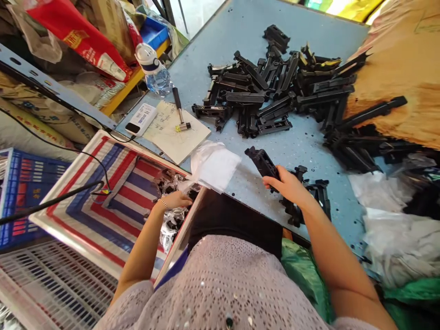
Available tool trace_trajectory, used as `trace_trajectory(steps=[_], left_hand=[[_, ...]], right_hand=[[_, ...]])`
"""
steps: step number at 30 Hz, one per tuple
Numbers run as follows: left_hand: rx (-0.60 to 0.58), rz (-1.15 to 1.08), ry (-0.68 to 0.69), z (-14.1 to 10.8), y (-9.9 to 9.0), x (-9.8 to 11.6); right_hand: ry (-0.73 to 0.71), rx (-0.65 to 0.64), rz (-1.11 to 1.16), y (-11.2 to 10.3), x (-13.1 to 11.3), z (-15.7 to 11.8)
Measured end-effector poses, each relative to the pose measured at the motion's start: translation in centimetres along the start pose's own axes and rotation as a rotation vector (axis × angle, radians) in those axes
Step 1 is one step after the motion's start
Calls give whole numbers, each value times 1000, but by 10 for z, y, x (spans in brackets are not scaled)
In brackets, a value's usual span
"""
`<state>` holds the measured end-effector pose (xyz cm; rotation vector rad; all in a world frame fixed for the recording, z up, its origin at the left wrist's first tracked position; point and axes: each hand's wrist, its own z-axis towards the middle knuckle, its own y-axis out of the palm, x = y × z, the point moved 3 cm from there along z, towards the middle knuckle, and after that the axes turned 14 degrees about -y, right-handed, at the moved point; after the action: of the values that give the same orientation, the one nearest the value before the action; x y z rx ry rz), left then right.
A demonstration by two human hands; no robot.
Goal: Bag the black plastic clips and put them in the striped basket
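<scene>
My right hand (288, 183) is closed around one end of a long black plastic part (261, 161), tilted just above the blue tabletop. Beside and below that hand, more black plastic parts (305, 197) lie near the table's front edge. My left hand (176, 200) is low over a crate lined with striped sheeting (117, 192), fingers stretched toward the crate's right side. Under and around it are clear-bagged black parts (172, 224); its fingertips touch or nearly touch them. A stack of thin white plastic bags (216, 166) lies at the table edge between my hands.
A large heap of black parts (254, 87) covers the table's middle and right. At left are a hammer (179, 110) on a cardboard sheet (165, 137), a white device (141, 120) with a cable and a water bottle (156, 73). A brown sack (398, 73) stands right.
</scene>
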<state>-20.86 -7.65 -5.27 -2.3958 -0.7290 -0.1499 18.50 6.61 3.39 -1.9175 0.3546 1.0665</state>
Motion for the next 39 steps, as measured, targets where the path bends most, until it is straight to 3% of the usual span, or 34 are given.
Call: trace_trajectory(steps=[2, 3, 5, 6, 7, 9, 12, 16, 20, 22, 25, 28, 29, 31, 34, 37, 39], left_hand=[[-31, -172, 250, -19, -4, 36], [44, -262, 378, -25, -8, 58], [401, -380, 530, -31, -17, 103], [593, -355, 528, -28, -19, 124], [708, -293, 502, -22, -19, 141], [778, -224, 422, -3, -20, 163], [684, -433, 337, 21, -29, 158], [440, -832, 348, 29, -37, 138], [434, -991, 445, 19, -37, 144], [436, -1011, 486, 13, -38, 145], [519, -934, 492, 3, -45, 134], [651, -643, 511, -3, -51, 124], [677, -532, 522, -3, -52, 124], [713, -367, 525, -1, -53, 125], [737, -334, 501, 3, -55, 127], [795, -346, 512, 0, -52, 126], [835, -275, 585, -6, -41, 128]], right_hand=[[-34, 59, 395, 20, -2, 0], [-56, 73, 545, 31, -5, 2], [-83, 85, 736, 52, -13, 10], [-92, 92, 793, 59, -18, 14], [-95, 105, 839, 64, -22, 18], [-76, 140, 924, 67, -28, 21], [-16, 162, 1023, 62, -29, 16], [20, 108, 1138, 65, -37, 13], [-17, -23, 1198, 86, -51, 35], [-10, -27, 1177, 95, -51, 45], [31, 122, 1063, 95, -40, 46], [-24, 317, 878, 83, -33, 31], [-72, 315, 827, 80, -33, 26], [-178, 190, 733, 76, -38, 17], [-269, 30, 417, 75, -44, 11], [-268, 68, 47, 72, -43, 11], [-232, 92, 30, 73, -40, 13]])
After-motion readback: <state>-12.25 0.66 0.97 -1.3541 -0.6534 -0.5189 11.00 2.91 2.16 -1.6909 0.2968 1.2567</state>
